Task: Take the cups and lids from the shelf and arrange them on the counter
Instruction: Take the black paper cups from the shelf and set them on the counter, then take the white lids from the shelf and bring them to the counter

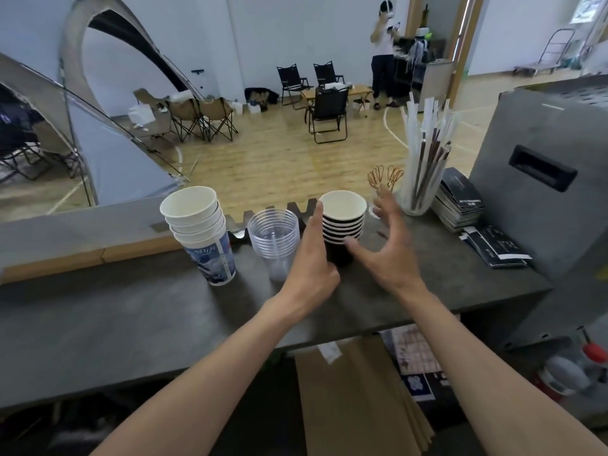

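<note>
Grey and matte, the surface (131, 311) runs across the near view, with both forearms reaching over it. Both hands flank the stack of black paper cups (343, 222), which stands upright on the surface between them. The left hand (314, 261) lies flat against the stack's left side, fingers straight and together, gripping nothing. The right hand (385, 245) is spread wide at the stack's right, thumb tip touching the black cups, fingers apart from them. Just left of the left hand stands a stack of clear plastic cups (274, 241), then a stack of white printed cups (204, 228). Farther right, a jar of straws (422, 159) stands beside dark packets (459, 200).
</note>
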